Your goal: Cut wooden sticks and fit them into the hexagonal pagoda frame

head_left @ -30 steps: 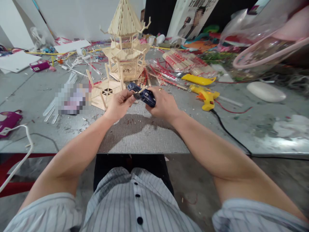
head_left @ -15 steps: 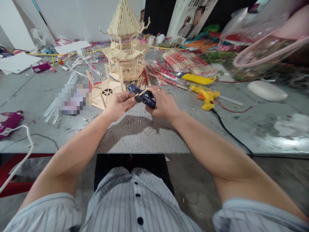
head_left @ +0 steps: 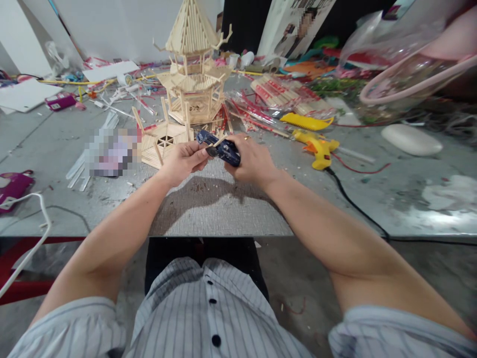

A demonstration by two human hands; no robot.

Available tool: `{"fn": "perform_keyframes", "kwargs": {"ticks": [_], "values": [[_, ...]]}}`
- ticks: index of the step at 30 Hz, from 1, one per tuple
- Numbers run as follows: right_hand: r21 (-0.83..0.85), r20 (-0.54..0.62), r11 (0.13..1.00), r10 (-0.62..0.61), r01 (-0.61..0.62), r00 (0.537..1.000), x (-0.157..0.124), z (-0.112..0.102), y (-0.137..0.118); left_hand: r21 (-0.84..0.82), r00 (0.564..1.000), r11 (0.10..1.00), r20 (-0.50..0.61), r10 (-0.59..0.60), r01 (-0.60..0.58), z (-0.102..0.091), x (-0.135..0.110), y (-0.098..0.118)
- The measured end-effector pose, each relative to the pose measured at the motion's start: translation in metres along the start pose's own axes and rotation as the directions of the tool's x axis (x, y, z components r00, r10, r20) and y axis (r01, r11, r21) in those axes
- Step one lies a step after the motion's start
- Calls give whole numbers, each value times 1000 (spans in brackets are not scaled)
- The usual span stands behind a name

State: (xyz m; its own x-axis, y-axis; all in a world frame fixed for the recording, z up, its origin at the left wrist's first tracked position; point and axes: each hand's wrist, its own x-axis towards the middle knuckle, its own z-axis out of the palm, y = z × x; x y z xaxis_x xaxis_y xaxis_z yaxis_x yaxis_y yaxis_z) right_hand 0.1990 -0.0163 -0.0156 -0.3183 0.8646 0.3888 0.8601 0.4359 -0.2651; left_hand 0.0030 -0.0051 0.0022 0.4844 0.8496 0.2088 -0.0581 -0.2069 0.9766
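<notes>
My right hand [head_left: 254,161] is closed round a dark blue hand cutter [head_left: 222,147], held above the grey mat [head_left: 216,201]. My left hand [head_left: 181,163] pinches a thin wooden stick [head_left: 217,142] whose end lies in the cutter's jaws. Just beyond the hands lies a hexagonal stick-built base piece [head_left: 160,144]. Behind it stands a tall pagoda model [head_left: 194,69] made of wooden sticks.
A yellow glue gun [head_left: 317,147] with a black cord lies right of my hands, near a yellow comb-like tool [head_left: 305,122]. Packs of sticks [head_left: 283,94], clear glue rods [head_left: 84,166] and scraps litter the table. A white cable [head_left: 35,233] hangs at the left edge.
The two hands with cutter and stick have shifted very slightly; the stick's angle in the jaws has changed a little. Nothing else has moved.
</notes>
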Motion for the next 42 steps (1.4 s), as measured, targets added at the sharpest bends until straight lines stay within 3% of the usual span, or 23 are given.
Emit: {"fn": "perform_keyframes", "kwargs": {"ticks": [10, 28, 35, 42], "values": [[-53, 56, 996, 70, -67, 996, 2, -3, -6, -20, 998, 998, 12, 62, -61, 0, 1, -1], [-67, 32, 992, 113, -110, 993, 4, 0, -6, 197, 958, 964, -191, 215, -178, 2, 2, -6], [-25, 3, 999, 21, -21, 1000, 3, 1, 2, 291, 960, 938, -149, 239, -189, -3, 0, -8], [-19, 41, 1000, 8, -7, 999, 3, -2, -1, 116, 993, 988, -54, 106, -100, 0, 0, -4]]}}
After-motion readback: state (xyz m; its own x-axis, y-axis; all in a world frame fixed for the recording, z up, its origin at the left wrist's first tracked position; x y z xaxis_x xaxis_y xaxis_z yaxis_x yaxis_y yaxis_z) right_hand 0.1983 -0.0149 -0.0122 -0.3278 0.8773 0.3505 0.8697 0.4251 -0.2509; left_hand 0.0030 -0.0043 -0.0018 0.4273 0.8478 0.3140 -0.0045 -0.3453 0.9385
